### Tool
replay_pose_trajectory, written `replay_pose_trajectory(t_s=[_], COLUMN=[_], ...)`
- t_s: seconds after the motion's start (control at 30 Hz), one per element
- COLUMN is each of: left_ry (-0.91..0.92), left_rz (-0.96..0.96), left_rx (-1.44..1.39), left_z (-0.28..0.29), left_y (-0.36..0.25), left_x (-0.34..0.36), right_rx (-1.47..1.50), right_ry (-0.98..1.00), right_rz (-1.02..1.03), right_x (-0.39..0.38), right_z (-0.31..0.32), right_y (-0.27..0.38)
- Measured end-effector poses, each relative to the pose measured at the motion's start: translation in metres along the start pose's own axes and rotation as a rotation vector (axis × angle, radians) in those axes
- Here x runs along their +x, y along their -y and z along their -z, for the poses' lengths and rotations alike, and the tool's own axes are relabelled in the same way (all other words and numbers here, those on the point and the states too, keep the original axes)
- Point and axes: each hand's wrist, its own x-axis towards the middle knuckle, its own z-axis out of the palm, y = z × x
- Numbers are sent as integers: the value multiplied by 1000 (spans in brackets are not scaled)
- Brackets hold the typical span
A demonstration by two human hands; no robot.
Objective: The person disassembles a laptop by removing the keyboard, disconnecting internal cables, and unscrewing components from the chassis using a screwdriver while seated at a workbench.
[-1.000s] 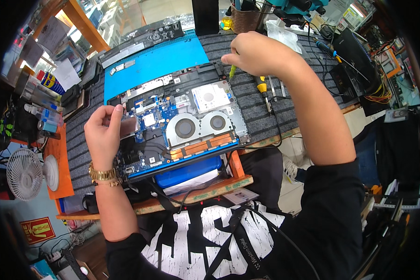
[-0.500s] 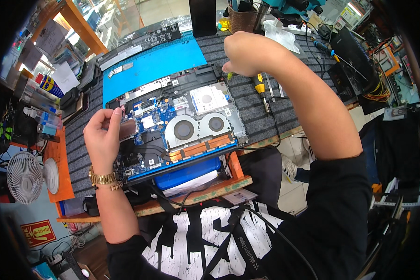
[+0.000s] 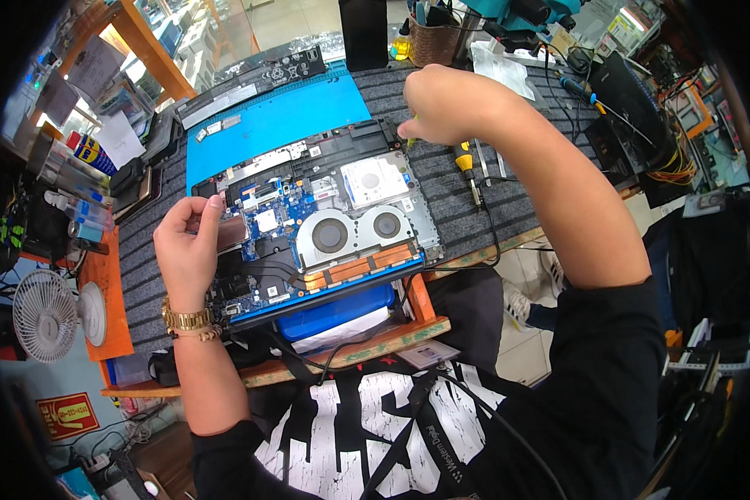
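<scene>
An opened laptop base point(image 3: 367, 137) lies on the bench, with its blue circuit board point(image 3: 287, 212), twin cooling fans point(image 3: 329, 236), copper heat pipes point(image 3: 360, 265) and a silver drive point(image 3: 373, 182) exposed. At its left edge, my left hand point(image 3: 186, 242) is closed, pinching a flat brownish-grey metallic piece point(image 3: 232, 232) that reaches over the board. My right hand point(image 3: 443, 104) is curled above the laptop's far right corner. A bit of yellow-green shows below its fingers, but what it grips is mostly hidden.
A blue mat point(image 3: 279, 121) lies behind the laptop, with a black battery point(image 3: 287, 67) beyond it. To the right is a yellow-black screwdriver point(image 3: 464, 158). A white fan point(image 3: 48, 317) stands at the left; a brown basket point(image 3: 432, 40) holds tools at the back. Cables cross the right side.
My right hand has come slightly down and nearer. My left hand has shifted a little to the right, keeping its pinch. The whole view has also moved slightly.
</scene>
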Motion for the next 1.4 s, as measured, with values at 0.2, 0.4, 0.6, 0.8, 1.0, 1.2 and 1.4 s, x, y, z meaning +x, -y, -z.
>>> replay_pose_trajectory(t_s=[0.2, 0.4, 0.6, 0.8, 1.0, 1.2, 1.4], left_ry=[-3, -12, -2, 16, 74, 124, 89], left_rz=[-17, 22, 200, 222, 273, 377, 252], left_rx=[21, 173, 383, 403, 410, 298, 583], left_z=[0, 12, 22, 23, 23, 22, 23], left_y=[4, 20, 42, 50, 48, 25, -1], left_x=[1, 10, 15, 15, 16, 11, -3], right_rx=[-22, 116, 1234, 1700, 1715, 1593, 1485], right_ry=[-34, -122, -521, -589, -622, -595, -517], right_rz=[51, -27, -205, -303, -328, -258, -291], right_x=[5, -11, -67, -76, -86, -106, -127], right_z=[-3, -14, -58, -129, -151, -168, -158], right_y=[-1, -23, -40, -6, 14, 28, 34])
